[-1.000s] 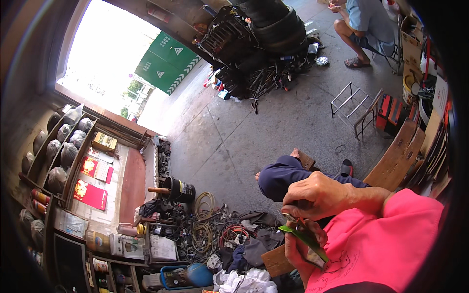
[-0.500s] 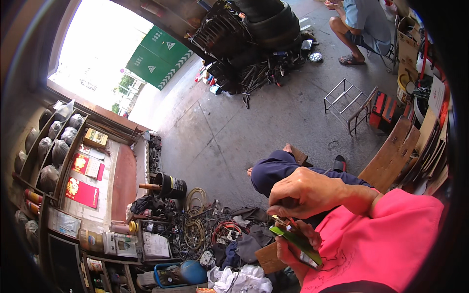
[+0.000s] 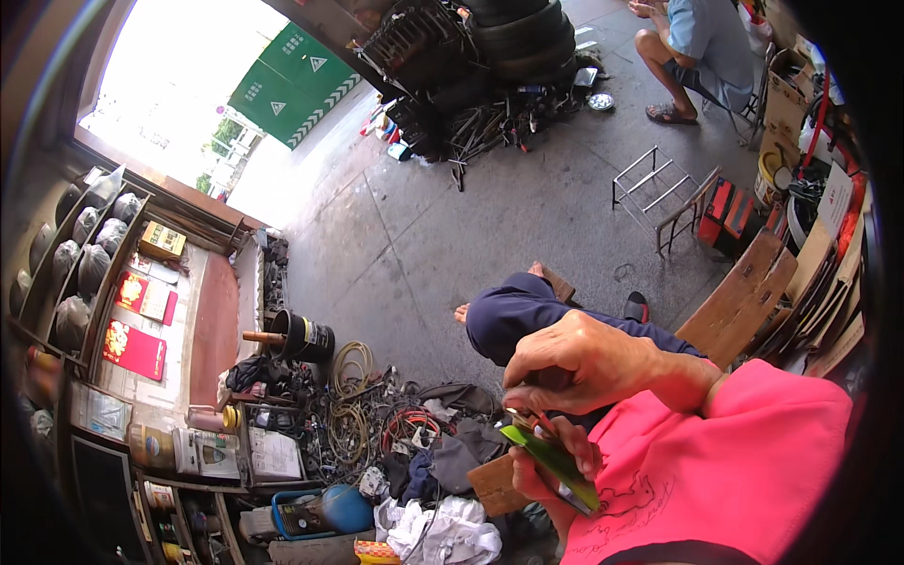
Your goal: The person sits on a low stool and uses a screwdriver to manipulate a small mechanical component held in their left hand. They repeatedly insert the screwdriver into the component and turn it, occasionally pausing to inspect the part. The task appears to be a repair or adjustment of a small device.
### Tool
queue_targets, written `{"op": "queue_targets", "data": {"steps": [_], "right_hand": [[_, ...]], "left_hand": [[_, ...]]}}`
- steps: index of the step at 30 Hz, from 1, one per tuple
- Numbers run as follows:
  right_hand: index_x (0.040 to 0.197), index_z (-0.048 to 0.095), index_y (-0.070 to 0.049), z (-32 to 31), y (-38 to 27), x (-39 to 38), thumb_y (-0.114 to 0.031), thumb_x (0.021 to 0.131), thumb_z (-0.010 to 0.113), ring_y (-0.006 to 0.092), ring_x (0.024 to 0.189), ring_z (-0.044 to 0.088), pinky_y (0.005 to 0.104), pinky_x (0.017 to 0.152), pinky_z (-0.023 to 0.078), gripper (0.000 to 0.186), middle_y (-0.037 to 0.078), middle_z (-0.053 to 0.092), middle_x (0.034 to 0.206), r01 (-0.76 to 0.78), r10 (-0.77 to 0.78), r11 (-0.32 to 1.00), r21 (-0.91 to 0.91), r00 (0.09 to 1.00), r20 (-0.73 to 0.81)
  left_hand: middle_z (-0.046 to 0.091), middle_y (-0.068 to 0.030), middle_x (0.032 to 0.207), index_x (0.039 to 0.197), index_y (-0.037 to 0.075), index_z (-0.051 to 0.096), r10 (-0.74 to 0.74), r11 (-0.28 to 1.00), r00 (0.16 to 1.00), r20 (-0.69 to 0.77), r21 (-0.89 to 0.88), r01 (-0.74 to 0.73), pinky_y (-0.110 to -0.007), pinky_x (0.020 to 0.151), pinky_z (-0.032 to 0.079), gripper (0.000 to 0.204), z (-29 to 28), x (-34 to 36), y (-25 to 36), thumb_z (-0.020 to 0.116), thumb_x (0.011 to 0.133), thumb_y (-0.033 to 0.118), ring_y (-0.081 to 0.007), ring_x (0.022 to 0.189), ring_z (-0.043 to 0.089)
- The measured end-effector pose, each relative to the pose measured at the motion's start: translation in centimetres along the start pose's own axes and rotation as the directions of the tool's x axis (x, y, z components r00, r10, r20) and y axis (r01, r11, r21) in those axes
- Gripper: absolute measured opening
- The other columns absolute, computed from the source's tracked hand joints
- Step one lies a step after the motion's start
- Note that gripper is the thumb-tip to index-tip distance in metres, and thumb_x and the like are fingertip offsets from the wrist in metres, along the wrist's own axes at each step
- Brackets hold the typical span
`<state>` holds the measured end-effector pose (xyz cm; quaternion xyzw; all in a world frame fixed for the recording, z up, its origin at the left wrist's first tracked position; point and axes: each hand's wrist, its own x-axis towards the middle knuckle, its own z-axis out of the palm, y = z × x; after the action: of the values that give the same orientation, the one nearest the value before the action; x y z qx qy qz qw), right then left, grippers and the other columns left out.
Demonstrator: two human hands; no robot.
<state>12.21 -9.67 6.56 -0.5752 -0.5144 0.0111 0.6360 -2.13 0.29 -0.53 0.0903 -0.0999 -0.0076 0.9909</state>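
My left hand (image 3: pixel 576 447) is closed around a flat, bright green object (image 3: pixel 556 466) with a pale underside; its exact kind does not show. It is held tilted, close in front of my pink shirt (image 3: pixel 716 461). Just above its upper end, my right hand (image 3: pixel 574 363) is bent over with thumb and fingertips pinched together. Small pale and orange-brown bits show between the fingers and the green object, too small to name. The right palm is hidden, and so is part of the left hand.
A wooden bench (image 3: pixel 739 301) stands at right, near a metal frame (image 3: pixel 654 193) and a red-black box (image 3: pixel 727 215). Tangled hoses and cloths (image 3: pixel 424 461) lie lower middle. A black bucket (image 3: pixel 306 337) and shelves stand left. Stacked tyres (image 3: pixel 523 42) and a seated person (image 3: pixel 702 56) are farther off.
The view has shifted, so the surroundings sit slightly more to the left and higher. Both hands stay close together at the green object, with the right fingertips still pinched above its end.
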Motion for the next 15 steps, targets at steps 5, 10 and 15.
{"op": "queue_targets", "data": {"steps": [5, 10, 15], "right_hand": [[0.081, 0.059, -0.001, -0.1, -0.6, 0.1, -0.008, 0.082, 0.067, 0.0285, 0.06, 0.061, 0.0336, 0.052, 0.046, 0.011, 0.011, 0.059, 0.066, 0.019, -0.017, 0.998, -0.056, 0.999, 0.033], [0.082, 0.059, -0.002, -0.6, -1.0, 0.0, -0.005, 0.082, 0.066, 0.0292, 0.06, 0.061, 0.0338, 0.052, 0.046, 0.008, 0.011, 0.059, 0.065, 0.02, -0.024, 0.999, 0.045, 0.995, 0.092], [0.081, 0.06, -0.002, -0.1, 0.1, 0.5, -0.01, 0.084, 0.069, 0.0197, 0.049, 0.058, 0.031, 0.047, 0.043, 0.012, 0.01, 0.058, 0.059, -0.067, 0.06, 0.996, -0.064, 0.992, -0.11]], "left_hand": [[0.052, -0.0141, 0.086, 0.102, -0.004, 0.046, 0.008, 1.0, 0.997, -0.081, 0.02, -0.007, -0.034, 0.053, 0.041, 0.069, -0.3, -0.3, 0.1, 0.045, 0.089, 0.063, -0.0218, 0.062, 0.051], [0.051, -0.0139, 0.086, 0.109, 0.002, 0.047, 0.121, 0.988, 0.974, -0.193, 0.116, -0.1, -0.032, 0.049, 0.04, 0.058, 1.1, 0.3, 0.9, 0.04, 0.094, 0.058, -0.021, 0.06, 0.05], [0.051, -0.0157, 0.087, 0.13, 0.005, 0.038, 0.027, 0.996, 0.999, -0.047, 0.086, -0.023, -0.033, 0.05, 0.044, 0.064, 0.7, 0.9, -0.1, 0.04, 0.094, 0.057, -0.0226, 0.063, 0.052]]}}
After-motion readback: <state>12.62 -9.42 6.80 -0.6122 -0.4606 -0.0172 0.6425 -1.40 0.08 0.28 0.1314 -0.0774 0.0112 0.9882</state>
